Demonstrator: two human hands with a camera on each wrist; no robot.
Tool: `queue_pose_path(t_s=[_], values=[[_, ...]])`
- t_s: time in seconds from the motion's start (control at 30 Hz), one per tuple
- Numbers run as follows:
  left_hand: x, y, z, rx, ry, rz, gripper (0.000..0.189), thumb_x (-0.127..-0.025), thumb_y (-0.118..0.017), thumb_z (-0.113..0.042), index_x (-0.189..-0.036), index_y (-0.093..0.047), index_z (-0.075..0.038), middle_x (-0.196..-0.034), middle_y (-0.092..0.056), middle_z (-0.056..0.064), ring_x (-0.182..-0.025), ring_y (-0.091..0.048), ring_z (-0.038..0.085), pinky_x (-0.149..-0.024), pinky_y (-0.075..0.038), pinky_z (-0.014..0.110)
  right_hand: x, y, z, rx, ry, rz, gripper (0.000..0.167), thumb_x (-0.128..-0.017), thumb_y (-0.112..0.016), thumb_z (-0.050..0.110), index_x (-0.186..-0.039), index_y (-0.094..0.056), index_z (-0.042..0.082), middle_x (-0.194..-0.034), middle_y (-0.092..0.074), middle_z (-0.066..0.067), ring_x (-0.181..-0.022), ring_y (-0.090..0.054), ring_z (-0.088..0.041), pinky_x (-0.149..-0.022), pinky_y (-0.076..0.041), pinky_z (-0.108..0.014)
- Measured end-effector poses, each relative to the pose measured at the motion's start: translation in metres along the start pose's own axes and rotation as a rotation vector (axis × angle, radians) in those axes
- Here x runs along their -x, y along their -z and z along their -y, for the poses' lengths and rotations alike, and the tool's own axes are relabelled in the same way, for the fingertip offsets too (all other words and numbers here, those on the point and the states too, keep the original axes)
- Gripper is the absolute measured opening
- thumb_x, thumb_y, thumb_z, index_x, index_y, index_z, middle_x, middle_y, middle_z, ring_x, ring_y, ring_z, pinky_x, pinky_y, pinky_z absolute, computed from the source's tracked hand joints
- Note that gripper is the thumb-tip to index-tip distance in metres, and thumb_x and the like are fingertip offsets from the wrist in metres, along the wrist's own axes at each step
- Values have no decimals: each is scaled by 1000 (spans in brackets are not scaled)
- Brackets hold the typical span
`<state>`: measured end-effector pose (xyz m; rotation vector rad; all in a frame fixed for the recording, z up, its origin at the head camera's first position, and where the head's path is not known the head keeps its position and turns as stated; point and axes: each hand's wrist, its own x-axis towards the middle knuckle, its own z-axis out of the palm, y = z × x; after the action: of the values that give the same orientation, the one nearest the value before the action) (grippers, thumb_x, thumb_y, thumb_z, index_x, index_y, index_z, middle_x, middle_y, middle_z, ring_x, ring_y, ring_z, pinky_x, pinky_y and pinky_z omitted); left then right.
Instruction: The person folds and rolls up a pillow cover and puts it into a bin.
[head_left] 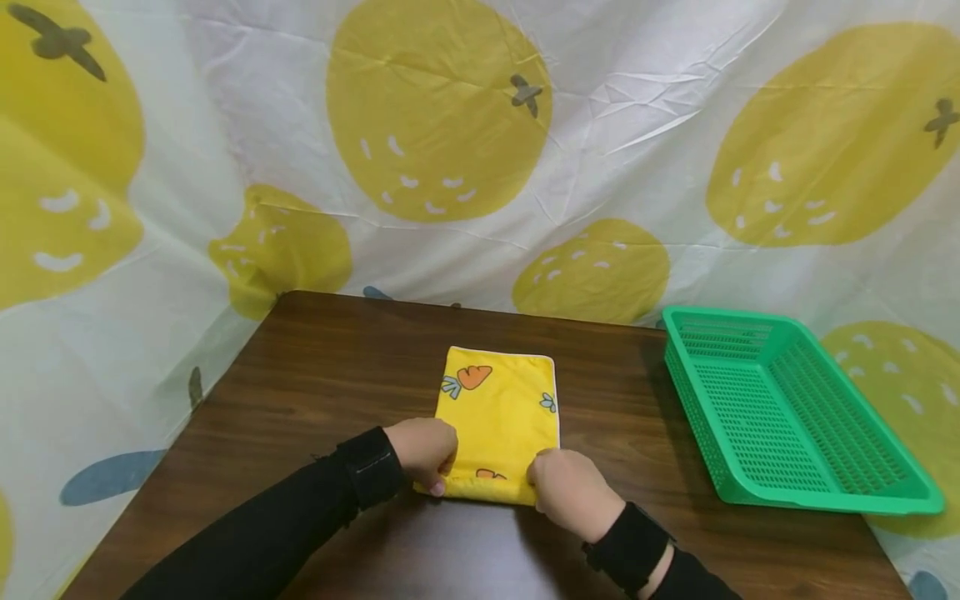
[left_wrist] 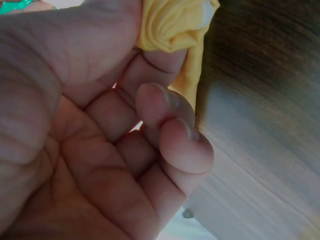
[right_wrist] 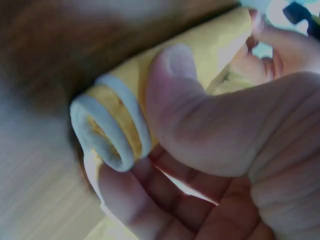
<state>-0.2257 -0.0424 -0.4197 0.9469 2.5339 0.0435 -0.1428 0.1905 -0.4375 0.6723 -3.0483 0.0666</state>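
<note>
A yellow carrot-print cloth (head_left: 498,417) with white edging lies on the table, its near end rolled up. My left hand (head_left: 426,454) pinches the left end of the roll. In the left wrist view, the cloth roll (left_wrist: 172,25) sits by the thumb and index finger, while the other fingers curl below it. At the right end, my right hand (head_left: 573,492) grips the roll. The right wrist view shows the thumb on top of the rolled cloth (right_wrist: 215,47) and fingers beneath, with white edging coiled at the end. The far part of the cloth is flat.
A green plastic basket (head_left: 757,492) with mesh sides stands at the table's right side. The dark wooden table (head_left: 337,358) meets a white hanging sheet (head_left: 247,108) with yellow fruit prints at the back and left.
</note>
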Motion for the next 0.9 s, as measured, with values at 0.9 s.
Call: queue_pose_path(t_s=[0.9], values=[[27, -53, -16, -551, -116, -565, 11, -96, -80, -21, -90, -78, -12, -75, -69, 0, -69, -56, 15, -61, -46, 26, -46, 5, -62, -566, -66, 495, 15, -83, -90, 12, -79, -77, 18, -72, -61, 8, -78, -54, -13, -72, -44, -29]])
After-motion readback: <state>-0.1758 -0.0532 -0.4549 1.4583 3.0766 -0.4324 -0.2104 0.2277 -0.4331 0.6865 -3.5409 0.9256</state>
